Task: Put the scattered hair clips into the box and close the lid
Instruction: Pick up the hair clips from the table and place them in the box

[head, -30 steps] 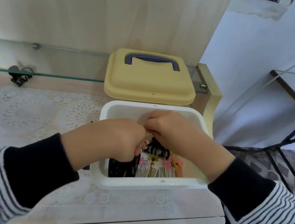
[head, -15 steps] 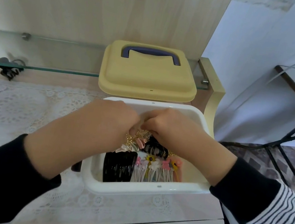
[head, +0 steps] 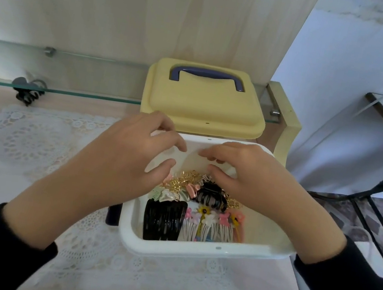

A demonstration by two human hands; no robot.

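In the head view, the white box (head: 205, 252) is sitting open on a lace mat (head: 33, 143) at the right end of a pale tabletop. Hair clips are lying inside it. A block of black snap clips (head: 164, 218) is leaning at the near left, with a row of white flower clips (head: 212, 223) just beside it on the right. A black claw clip (head: 212, 197) is resting above them, touching a tangle of gold clips (head: 186, 179). The yellow lid (head: 203, 114), with its dark blue handle, is lying off the box, just behind its far rim and partly on the glass shelf (head: 67, 92). One dark claw clip (head: 28, 92) is lying outside the box, well apart at the far left under the shelf.

Both hands are hovering over the far half of the box, palms down. The left hand (head: 132, 157) is arching its fingers over the far left corner, thumb spread toward the gold clips, gripping nothing. The right hand (head: 243, 178) is mirroring it, fingers loosely bent, thumb tip just beside the gold clips, also holding nothing.

Some gold clips are looking letter-shaped, but are too small to read.
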